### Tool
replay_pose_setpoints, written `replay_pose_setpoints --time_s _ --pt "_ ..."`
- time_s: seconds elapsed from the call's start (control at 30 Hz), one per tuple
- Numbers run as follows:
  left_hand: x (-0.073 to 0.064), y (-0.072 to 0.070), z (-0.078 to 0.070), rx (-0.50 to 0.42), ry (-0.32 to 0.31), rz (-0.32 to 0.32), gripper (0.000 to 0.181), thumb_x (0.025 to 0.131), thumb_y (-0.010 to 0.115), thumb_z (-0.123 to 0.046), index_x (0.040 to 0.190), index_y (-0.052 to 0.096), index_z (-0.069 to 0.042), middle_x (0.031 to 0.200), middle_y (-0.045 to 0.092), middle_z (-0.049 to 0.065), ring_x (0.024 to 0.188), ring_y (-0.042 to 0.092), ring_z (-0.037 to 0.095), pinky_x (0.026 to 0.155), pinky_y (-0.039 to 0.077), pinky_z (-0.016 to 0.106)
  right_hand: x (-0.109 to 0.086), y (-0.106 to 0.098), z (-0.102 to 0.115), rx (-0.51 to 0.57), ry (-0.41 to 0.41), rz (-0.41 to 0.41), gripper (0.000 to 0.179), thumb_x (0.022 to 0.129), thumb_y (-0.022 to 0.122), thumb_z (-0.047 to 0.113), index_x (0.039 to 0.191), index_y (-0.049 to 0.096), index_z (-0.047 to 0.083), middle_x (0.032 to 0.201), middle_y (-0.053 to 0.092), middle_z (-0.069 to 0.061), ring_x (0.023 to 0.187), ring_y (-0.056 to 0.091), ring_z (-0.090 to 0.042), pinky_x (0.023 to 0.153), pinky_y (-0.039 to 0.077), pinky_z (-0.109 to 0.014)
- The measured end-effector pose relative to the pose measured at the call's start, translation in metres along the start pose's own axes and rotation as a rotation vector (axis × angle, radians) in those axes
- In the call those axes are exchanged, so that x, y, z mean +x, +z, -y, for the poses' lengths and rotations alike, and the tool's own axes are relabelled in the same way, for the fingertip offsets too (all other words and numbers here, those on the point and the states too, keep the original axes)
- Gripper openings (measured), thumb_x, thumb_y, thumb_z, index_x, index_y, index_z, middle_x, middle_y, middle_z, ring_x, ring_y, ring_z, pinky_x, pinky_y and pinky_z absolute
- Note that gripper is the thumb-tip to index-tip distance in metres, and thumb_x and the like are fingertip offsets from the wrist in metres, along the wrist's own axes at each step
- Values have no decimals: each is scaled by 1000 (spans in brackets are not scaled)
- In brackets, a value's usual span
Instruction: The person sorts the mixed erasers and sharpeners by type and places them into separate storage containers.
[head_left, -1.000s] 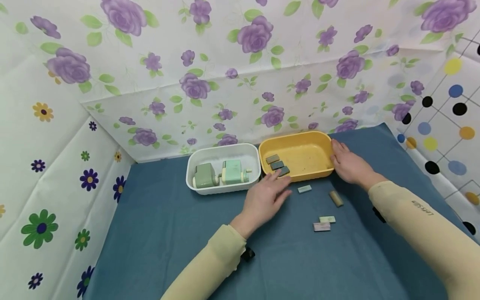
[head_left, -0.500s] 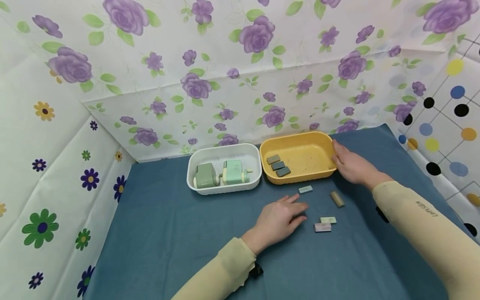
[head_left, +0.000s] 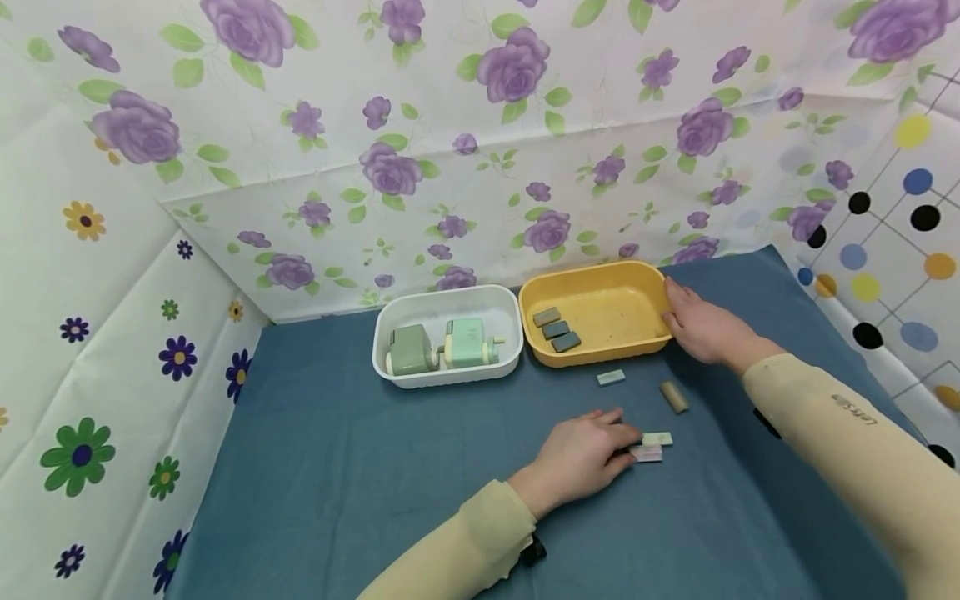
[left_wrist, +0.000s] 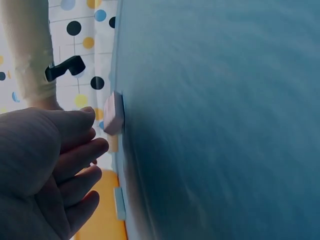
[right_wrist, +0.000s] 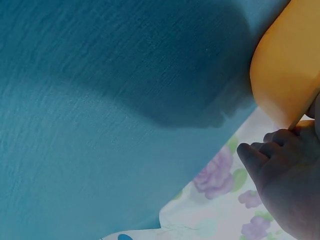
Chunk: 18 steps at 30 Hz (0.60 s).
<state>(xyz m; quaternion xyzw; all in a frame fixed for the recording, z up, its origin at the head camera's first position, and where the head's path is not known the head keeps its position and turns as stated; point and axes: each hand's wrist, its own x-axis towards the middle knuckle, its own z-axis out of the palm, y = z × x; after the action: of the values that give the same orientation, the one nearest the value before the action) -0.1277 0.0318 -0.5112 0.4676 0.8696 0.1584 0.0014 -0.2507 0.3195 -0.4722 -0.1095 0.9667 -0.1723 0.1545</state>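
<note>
Three blocks (head_left: 557,330) lie in the tray (head_left: 622,312); four remain outside. Left hand (head_left: 577,462), loosely spread, is beside the pink block (head_left: 651,454); right hand (head_left: 707,327) pinches the tray's rim.

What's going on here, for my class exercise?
A person's left hand is close to a small pink rectangular block and a pale green one on blue cloth. The right hand touches the end of a yellow oblong tray holding one tan and two grey blocks. Beside it, a white oblong tray holds two boxy green objects.
</note>
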Motion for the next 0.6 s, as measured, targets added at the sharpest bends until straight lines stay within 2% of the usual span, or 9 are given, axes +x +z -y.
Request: replay_pose_setpoints --time_s 0.17,0.47,0.6 --pt "6 3 -9 10 8 25 33 106 71 -34 138 74 -26 139 71 -9 141 57 11 119 40 24 0 4 0 3 6 -13 73 119 33 29 167 -10 -5 174 0 -32 159 7 -54 125 14 -69" --pt "10 5 -16 59 -31 35 36 106 72 -33 141 72 -24 143 69 -8 143 55 13 120 40 28 -2 8 5 2 12 -60 70 119 32 26 167 -8 -7 174 1 -33 159 8 -54 126 15 -68" --pt "12 7 -18 78 -50 40 33 105 74 -33 137 75 -24 139 71 -8 142 57 15 119 43 30 -3 11 3 21 16 -69 70 119 30 26 167 -10 -5 174 0 -31 159 7 -53 126 14 -68"
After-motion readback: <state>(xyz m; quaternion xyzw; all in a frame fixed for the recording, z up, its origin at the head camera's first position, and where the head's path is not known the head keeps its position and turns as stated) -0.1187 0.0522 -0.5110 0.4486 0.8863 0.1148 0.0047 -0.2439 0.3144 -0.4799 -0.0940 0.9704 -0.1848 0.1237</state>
